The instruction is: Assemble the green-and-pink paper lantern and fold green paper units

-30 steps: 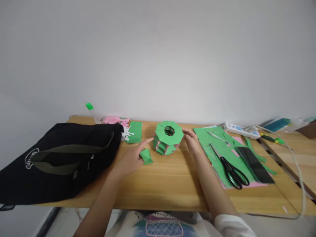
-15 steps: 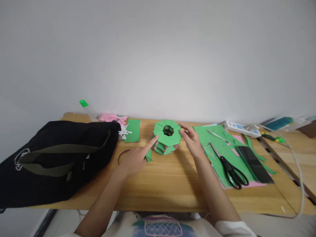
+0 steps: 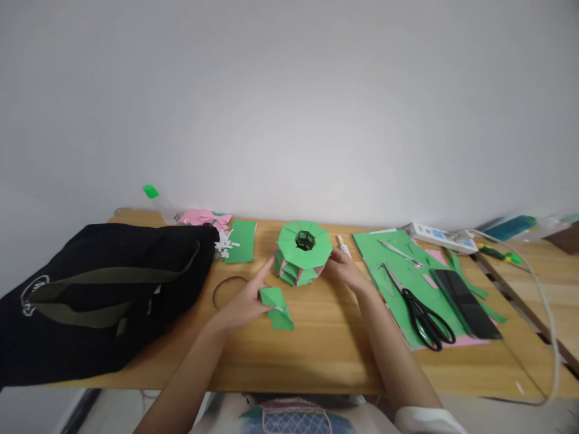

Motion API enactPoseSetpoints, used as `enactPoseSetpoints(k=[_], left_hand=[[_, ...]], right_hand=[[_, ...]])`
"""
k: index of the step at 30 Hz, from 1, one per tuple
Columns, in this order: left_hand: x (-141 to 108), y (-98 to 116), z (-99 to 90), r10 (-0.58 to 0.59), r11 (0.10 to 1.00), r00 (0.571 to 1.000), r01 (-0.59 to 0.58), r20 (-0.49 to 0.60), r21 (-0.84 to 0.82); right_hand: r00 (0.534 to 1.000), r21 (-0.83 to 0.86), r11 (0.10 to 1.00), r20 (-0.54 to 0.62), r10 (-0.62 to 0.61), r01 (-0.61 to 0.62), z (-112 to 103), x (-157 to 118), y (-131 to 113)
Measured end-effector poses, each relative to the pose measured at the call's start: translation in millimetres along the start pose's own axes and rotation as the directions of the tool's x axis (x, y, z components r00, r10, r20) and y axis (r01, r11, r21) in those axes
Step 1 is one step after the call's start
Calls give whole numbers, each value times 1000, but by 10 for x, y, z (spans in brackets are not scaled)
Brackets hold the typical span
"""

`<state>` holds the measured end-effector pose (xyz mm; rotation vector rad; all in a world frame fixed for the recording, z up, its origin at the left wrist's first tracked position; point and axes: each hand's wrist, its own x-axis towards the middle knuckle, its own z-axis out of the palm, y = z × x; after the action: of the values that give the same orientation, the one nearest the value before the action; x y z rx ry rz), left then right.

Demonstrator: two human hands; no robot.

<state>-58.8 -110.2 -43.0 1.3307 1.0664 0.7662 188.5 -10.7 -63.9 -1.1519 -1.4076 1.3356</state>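
Observation:
A ring-shaped paper piece (image 3: 312,256), green on top with pink and green folds below and a hole in its middle, stands on the wooden table (image 3: 289,355). My left hand (image 3: 246,301) is at its left side, index finger stretched toward it, with a folded green paper piece (image 3: 281,313) held at the thumb. At the ring's right side is my right hand (image 3: 347,269), its fingertips against the lower side and partly hidden.
A black bag (image 3: 149,295) covers the left. Scissors (image 3: 427,319), a phone (image 3: 465,301) and a pen (image 3: 400,253) lie on green sheets (image 3: 389,265) at right. A glue tube (image 3: 343,245), white scraps (image 3: 224,242) and power strip (image 3: 438,236) are behind.
My left hand has moved off the ring's top to its lower left, and the folded green piece shows more fully. My right hand has shifted down the ring's side, and the glue tube is uncovered.

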Motion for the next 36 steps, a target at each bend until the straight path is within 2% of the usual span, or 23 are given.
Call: enactPoseSetpoints(k=[3, 7, 11, 14, 20, 26, 31, 36], left_hand=[[27, -18, 79, -43, 996, 998, 46, 41, -82], [101, 31, 90, -35, 993, 999, 34, -4, -110], [237, 120, -73, -14, 987, 994, -5, -113, -163], [389, 162, -242, -5, 981, 988, -25, -154, -192], [606, 47, -465, -73, 953, 978, 9, -197, -304], [617, -94, -497, -138, 899, 975, 49, -175, -435], [622, -86, -491, -129, 878, 972, 19, -198, -479], [587, 12, -488, -92, 864, 961, -53, -260, -501]], right_hand=[[1000, 3, 1000, 21, 6, -6, 44, -21, -7], [1000, 33, 999, 5, -14, 14, 82, 30, -24], [998, 64, 996, -32, -59, 61, 162, 219, -49], [993, 74, 992, -66, -100, 105, 247, 418, -16], [988, 61, 990, -91, -122, 128, 408, 708, 246], [992, 44, 993, -70, -107, 111, 448, 719, 437], [987, 53, 988, -87, -139, 144, 469, 679, 389], [982, 60, 984, -102, -160, 167, 546, 685, 335]])
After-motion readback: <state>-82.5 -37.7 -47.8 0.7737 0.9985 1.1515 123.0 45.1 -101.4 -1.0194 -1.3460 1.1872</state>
